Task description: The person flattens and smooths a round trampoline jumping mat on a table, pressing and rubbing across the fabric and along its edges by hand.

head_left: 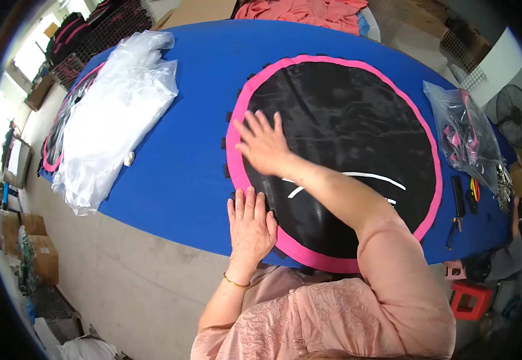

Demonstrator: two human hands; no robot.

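A round black trampoline mat (357,132) with a pink border and small black tabs round its edge lies flat on the blue table. White curved lines are printed on its near part, partly covered by my right forearm. My right hand (264,144) rests over the mat's left side, fingers spread, their tips reaching the pink border. Lower down, my left hand (252,225) lies flat on the border at the near left, its fingers stretched out. Neither hand grips anything.
Clear plastic bags (117,114) lie at the table's left, partly over another pink-edged mat (51,153). On the right are a plastic bag with pink and black pieces (462,132), scissors (453,231) and a black tool (458,195). A red stool (471,300) stands below.
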